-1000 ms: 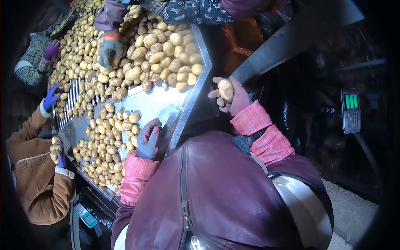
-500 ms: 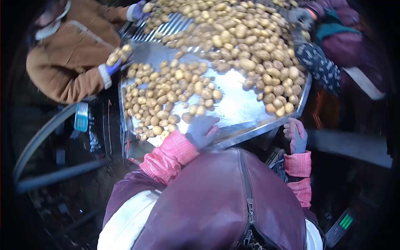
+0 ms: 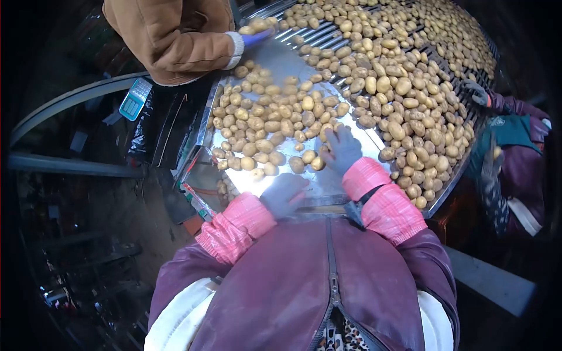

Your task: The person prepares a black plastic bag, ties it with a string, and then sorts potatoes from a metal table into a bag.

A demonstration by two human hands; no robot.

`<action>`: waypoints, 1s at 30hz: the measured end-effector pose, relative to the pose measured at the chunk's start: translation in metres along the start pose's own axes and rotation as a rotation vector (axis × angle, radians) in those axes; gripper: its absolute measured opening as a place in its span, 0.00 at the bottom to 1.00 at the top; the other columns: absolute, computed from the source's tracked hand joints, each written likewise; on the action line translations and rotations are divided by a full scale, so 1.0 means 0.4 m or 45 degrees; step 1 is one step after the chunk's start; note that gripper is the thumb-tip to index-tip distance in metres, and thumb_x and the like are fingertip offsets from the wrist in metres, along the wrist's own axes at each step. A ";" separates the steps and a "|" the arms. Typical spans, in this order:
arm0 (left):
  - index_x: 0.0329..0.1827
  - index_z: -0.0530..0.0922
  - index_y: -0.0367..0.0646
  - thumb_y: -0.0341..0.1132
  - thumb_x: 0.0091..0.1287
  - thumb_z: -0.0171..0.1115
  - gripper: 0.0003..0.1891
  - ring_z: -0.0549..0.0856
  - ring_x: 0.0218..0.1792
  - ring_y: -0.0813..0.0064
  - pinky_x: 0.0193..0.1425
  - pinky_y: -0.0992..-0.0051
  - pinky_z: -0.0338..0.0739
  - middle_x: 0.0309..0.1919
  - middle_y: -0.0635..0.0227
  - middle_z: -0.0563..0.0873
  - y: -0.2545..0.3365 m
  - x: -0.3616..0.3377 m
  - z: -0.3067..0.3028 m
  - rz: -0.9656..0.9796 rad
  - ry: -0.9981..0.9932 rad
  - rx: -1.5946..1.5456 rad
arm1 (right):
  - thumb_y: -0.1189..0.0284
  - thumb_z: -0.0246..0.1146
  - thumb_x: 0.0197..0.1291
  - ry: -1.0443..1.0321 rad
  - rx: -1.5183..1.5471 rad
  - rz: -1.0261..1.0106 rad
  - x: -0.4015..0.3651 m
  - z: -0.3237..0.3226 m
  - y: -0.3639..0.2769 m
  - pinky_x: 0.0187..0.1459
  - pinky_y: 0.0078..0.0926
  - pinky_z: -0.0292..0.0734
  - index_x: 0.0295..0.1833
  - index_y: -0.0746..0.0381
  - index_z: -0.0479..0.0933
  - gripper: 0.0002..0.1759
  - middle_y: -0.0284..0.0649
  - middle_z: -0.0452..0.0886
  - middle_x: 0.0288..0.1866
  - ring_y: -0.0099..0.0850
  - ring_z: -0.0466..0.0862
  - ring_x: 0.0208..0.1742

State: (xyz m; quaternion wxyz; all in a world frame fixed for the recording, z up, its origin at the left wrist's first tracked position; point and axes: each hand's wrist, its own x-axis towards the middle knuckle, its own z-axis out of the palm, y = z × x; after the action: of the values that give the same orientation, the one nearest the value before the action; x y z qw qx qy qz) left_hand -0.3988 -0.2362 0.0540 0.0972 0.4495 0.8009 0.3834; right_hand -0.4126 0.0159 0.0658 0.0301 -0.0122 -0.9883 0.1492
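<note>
The right hand point(image 3: 341, 149) has come up from beside the tabletop's right edge and now lies among the potatoes point(image 3: 275, 126). The left hand point(image 3: 284, 195) stays on the near rim of the metal tabletop point(image 3: 328, 184), much where it was.

The sorting looks partly done. A heap of small potatoes is gathered on the left of the sheet and the larger potatoes point(image 3: 410, 126) are banked on the right. Many more lie mixed on the rollers point(image 3: 304, 38) at the far end.

The right grip is wide open, gloved fingers spread flat on a few small potatoes at the heap's near right edge and closed on none. The left grip is loosely curled, palm down on bare metal, with nothing seen in it.

A co-worker's brown sleeve point(image 3: 175, 35) reaches in at far left, and another person's gloved hand point(image 3: 480, 93) rests at the right rim.
</note>
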 end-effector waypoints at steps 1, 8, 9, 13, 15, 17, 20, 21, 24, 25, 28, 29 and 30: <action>0.58 0.78 0.41 0.39 0.66 0.59 0.19 0.79 0.53 0.51 0.58 0.56 0.74 0.50 0.55 0.82 -0.012 0.002 -0.023 0.007 0.027 0.032 | 0.62 0.62 0.58 0.054 -0.120 -0.102 -0.003 0.028 -0.020 0.56 0.46 0.71 0.61 0.54 0.74 0.24 0.50 0.70 0.64 0.50 0.72 0.64; 0.72 0.68 0.50 0.53 0.65 0.59 0.33 0.62 0.72 0.40 0.74 0.38 0.49 0.72 0.46 0.65 -0.132 0.123 -0.116 -0.213 0.247 0.784 | 0.63 0.63 0.58 -0.087 0.001 -0.610 0.002 0.044 -0.058 0.56 0.52 0.72 0.63 0.47 0.75 0.25 0.50 0.68 0.71 0.50 0.70 0.68; 0.74 0.67 0.51 0.56 0.65 0.58 0.35 0.60 0.74 0.39 0.74 0.36 0.48 0.73 0.45 0.63 -0.163 0.156 -0.133 -0.262 0.262 0.887 | 0.63 0.64 0.57 -0.112 0.147 -0.631 0.003 0.044 -0.051 0.56 0.51 0.73 0.63 0.47 0.75 0.25 0.50 0.70 0.70 0.49 0.72 0.67; 0.78 0.60 0.58 0.65 0.65 0.55 0.41 0.59 0.75 0.39 0.73 0.36 0.49 0.77 0.46 0.57 -0.226 0.245 -0.182 -0.585 0.005 1.038 | 0.63 0.66 0.57 -0.107 0.300 -0.591 0.073 -0.022 -0.039 0.52 0.49 0.76 0.62 0.52 0.76 0.26 0.47 0.75 0.65 0.46 0.78 0.60; 0.78 0.60 0.58 0.67 0.63 0.56 0.43 0.60 0.74 0.39 0.73 0.35 0.50 0.77 0.45 0.56 -0.190 0.213 -0.189 -0.642 -0.026 0.903 | 0.61 0.66 0.58 0.028 0.209 -0.496 0.125 0.002 0.018 0.55 0.50 0.74 0.65 0.53 0.74 0.28 0.47 0.74 0.64 0.47 0.76 0.61; 0.77 0.63 0.59 0.69 0.59 0.58 0.44 0.62 0.73 0.38 0.70 0.34 0.53 0.78 0.45 0.55 -0.188 0.155 -0.182 -0.612 0.075 0.846 | 0.59 0.63 0.59 0.134 0.040 -0.450 0.199 -0.035 0.057 0.60 0.51 0.68 0.66 0.52 0.72 0.29 0.45 0.73 0.65 0.47 0.74 0.64; 0.74 0.68 0.58 0.68 0.58 0.60 0.42 0.63 0.72 0.39 0.69 0.34 0.55 0.77 0.45 0.57 -0.188 0.061 -0.176 -0.651 0.061 1.007 | 0.54 0.60 0.61 0.098 -0.218 -0.391 0.284 -0.016 0.096 0.63 0.55 0.61 0.70 0.51 0.67 0.32 0.46 0.71 0.65 0.48 0.70 0.67; 0.72 0.71 0.59 0.64 0.59 0.62 0.38 0.63 0.72 0.38 0.68 0.34 0.56 0.76 0.43 0.58 -0.177 0.041 -0.175 -0.702 0.041 0.990 | 0.52 0.60 0.62 0.054 -0.310 -0.375 0.297 0.005 0.100 0.64 0.56 0.59 0.71 0.50 0.65 0.33 0.46 0.70 0.66 0.49 0.68 0.68; 0.71 0.72 0.61 0.60 0.61 0.64 0.35 0.62 0.72 0.36 0.69 0.33 0.54 0.76 0.41 0.57 -0.154 -0.012 -0.160 -0.748 0.100 0.908 | 0.49 0.56 0.64 0.026 -0.319 -0.481 0.283 0.089 0.047 0.66 0.57 0.56 0.76 0.49 0.59 0.37 0.51 0.67 0.69 0.53 0.63 0.71; 0.71 0.72 0.61 0.59 0.61 0.63 0.34 0.62 0.72 0.36 0.69 0.33 0.53 0.75 0.40 0.57 -0.143 -0.032 -0.149 -0.751 0.152 0.888 | 0.50 0.61 0.61 -0.077 -0.214 -0.440 0.261 0.084 0.011 0.68 0.56 0.58 0.76 0.46 0.61 0.39 0.53 0.64 0.71 0.57 0.60 0.73; 0.70 0.73 0.60 0.58 0.63 0.62 0.32 0.60 0.73 0.35 0.71 0.33 0.49 0.75 0.39 0.56 -0.102 -0.042 -0.123 -0.731 0.236 0.828 | 0.52 0.63 0.60 0.018 -0.188 -0.610 0.189 0.089 -0.045 0.68 0.56 0.58 0.75 0.44 0.64 0.37 0.53 0.64 0.71 0.57 0.59 0.73; 0.70 0.73 0.60 0.58 0.63 0.62 0.32 0.59 0.73 0.35 0.72 0.33 0.48 0.76 0.39 0.56 -0.062 -0.037 -0.120 -0.724 0.194 0.802 | 0.57 0.64 0.60 -0.043 -0.068 -0.633 0.163 0.061 -0.058 0.68 0.57 0.58 0.72 0.44 0.68 0.33 0.52 0.66 0.71 0.56 0.61 0.74; 0.70 0.74 0.59 0.58 0.64 0.61 0.32 0.57 0.74 0.34 0.72 0.33 0.46 0.76 0.38 0.56 -0.028 -0.035 -0.112 -0.715 0.153 0.777 | 0.58 0.64 0.61 -0.065 0.001 -0.706 0.137 0.040 -0.057 0.68 0.56 0.59 0.71 0.44 0.70 0.31 0.52 0.66 0.70 0.55 0.62 0.74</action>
State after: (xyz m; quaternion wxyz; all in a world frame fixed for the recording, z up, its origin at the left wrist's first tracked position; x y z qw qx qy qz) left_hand -0.4202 -0.2744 0.0744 0.0132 0.1987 0.9735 0.1126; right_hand -0.4686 -0.0087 0.0602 0.0450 0.2626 -0.9542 0.1359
